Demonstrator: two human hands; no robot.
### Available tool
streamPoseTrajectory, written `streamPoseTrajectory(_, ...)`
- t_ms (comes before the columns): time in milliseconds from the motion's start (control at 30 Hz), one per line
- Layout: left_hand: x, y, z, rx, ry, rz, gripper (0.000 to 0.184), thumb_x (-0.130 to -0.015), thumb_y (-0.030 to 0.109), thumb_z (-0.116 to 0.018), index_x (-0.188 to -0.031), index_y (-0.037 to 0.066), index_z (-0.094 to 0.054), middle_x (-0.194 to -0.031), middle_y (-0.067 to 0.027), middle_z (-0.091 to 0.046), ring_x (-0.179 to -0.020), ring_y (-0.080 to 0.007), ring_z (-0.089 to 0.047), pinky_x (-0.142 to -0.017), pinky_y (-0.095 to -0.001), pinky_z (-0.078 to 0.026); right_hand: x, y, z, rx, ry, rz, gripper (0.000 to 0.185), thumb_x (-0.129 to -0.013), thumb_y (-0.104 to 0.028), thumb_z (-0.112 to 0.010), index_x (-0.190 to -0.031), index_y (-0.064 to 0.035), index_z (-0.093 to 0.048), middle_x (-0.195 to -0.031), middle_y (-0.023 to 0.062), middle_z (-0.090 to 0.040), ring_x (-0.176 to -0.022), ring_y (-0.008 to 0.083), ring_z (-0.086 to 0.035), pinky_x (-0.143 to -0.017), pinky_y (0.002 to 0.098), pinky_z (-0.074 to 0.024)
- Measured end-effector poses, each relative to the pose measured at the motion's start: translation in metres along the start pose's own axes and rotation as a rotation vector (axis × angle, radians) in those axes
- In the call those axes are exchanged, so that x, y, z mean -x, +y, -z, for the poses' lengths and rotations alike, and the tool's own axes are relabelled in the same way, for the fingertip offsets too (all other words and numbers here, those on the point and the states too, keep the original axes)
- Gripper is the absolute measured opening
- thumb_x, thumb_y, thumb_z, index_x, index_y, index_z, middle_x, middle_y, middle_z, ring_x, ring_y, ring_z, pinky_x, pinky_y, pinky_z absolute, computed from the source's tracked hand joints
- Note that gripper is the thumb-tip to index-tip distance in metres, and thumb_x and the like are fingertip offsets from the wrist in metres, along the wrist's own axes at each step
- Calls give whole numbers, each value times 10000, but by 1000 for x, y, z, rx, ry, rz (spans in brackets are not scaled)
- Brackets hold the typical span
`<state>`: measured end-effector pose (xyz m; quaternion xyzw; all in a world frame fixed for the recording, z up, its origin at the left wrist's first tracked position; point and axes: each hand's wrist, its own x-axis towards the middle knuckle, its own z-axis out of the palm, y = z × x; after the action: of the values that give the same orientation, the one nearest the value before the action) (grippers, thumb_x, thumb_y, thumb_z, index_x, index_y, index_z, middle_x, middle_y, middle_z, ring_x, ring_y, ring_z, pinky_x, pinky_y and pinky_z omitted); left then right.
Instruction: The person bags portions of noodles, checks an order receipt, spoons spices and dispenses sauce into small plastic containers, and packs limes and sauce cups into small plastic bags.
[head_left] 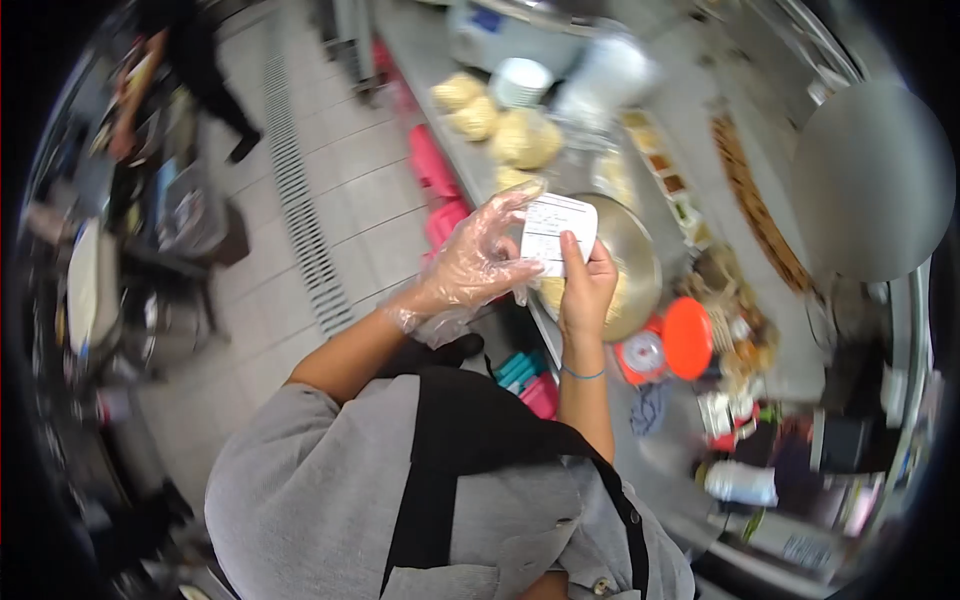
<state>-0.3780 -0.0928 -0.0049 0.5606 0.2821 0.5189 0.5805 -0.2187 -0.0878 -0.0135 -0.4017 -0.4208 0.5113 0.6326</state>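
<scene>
- Head view, paper slip: the white paper slip [558, 232], marked with dark print, is held up in front of the person, over the near edge of the table [665, 470].
- Right hand [585, 285]: bare, pinching the slip at its lower right, thumb flat across the face and covering some print.
- Left hand [485, 250]: in a clear plastic glove, at the slip's left edge, thumb and forefinger spread apart; whether it grips cannot be told.
- Obstruction: slip and right hand hide part of the metal bowl [645, 250], which contains something pale yellow.
- Beyond the bowl: bags of yellow food [525, 138] sit beside a stack of pale cups [520, 80].
- Right of the bowl: a row of small containers [668, 178], then a long brown strip [752, 200].
- Near the right wrist: a red dial scale [641, 352], a round orange-red piece [687, 338] just beside it.
- Floor, left: a slotted drain [300, 190]; another person [195, 50] stands past it.
- Far right: a blurred grey disc [873, 180] blocks sight behind it.
</scene>
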Motion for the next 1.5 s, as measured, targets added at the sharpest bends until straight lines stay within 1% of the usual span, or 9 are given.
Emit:
streamPoseTrajectory(533,175,31,337,-355,851,-115,470,-746,-31,-708,-1165,43,-510,-1152,-105,-597,-939,-134,-598,-821,-295,-502,-9,212,-326,214,-1030,-615,214,-918,-202,-563,-948,-1,-626,-808,2,-638,-715,63,-558,-615,224,-456)
streamPoseTrajectory(667,225,68,417,-392,1140,-133,430,-787,11,-683,-1184,40,-519,-956,-70,-650,-847,-104,-600,-767,-259,-500,-33,269,-420,235,-1231,-546,235,-930,-217,-528,-967,-5,-622,-782,39,-641,-696,96,-570,-604,261,-455)
streamPoseTrajectory(767,281,62,493,-519,1467,-282,401,-813,3,-648,-1190,42,-518,-898,-50,-645,-834,-93,-597,-736,-240,-505,-92,302,-480,631,-1246,50,196,-918,-169,-499,-943,4,-588,-754,160,-606,-671,217,-586,-613,330,-451)
streamPoseTrajectory(900,436,-110,611,-167,1802,-267,463,-754,44,-715,-1171,26,-516,-933,-52,-641,-805,-117,-602,-753,-257,-510,-192,355,-539,653,-1112,197,190,-916,-142,-480,-918,16,-584,-717,102,-585,-666,170,-527,-622,321,-436)
streamPoseTrajectory(967,476,-155,586,-1287,1539,1021,461,-787,276,-647,-1157,21,-546,-1054,-173,-629,-991,-275,-604,-821,-397,-499,-238,380,-567,681,-1089,260,202,-910,-145,-477,-913,27,-584,-734,129,-594,-677,200,-543,-638,338,-440)
streamPoseTrajectory(1033,520,-209,560,-1061,1386,1540,438,-808,377,-569,-1125,77,-608,-1137,-152,-609,-1114,-286,-554,-872,-435,-473,-283,388,-604,800,-1199,286,222,-911,-153,-467,-871,44,-562,-784,248,-579,-724,344,-589,-681,406,-449)
streamPoseTrajectory(1100,515,-242,502,-249,607,2009,497,-886,461,-458,-1188,89,-592,-1306,-55,-521,-1225,-210,-469,-988,-385,-390,-320,405,-653,745,-1271,325,252,-926,-173,-448,-896,49,-565,-792,250,-583,-739,369,-580,-699,412,-449)
streamPoseTrajectory(1133,483,-227,474,447,1527,1846,350,-804,333,-627,-1118,178,-647,-1192,-9,-609,-1050,-191,-597,-857,-437,-474,-327,393,-688,769,-1285,370,266,-932,-179,-441,-919,55,-566,-796,256,-583,-749,378,-579,-710,411,-451)
streamPoseTrajectory(1500,312,-245,549,-286,1364,1403,363,-847,373,-533,-1074,106,-628,-1070,-75,-648,-997,-263,-607,-822,-401,-487,-344,428,-1094,117,-1573,167,281,-961,-242,-433,-1058,17,-487,-863,70,-537,-716,129,-494,-612,255,-418)
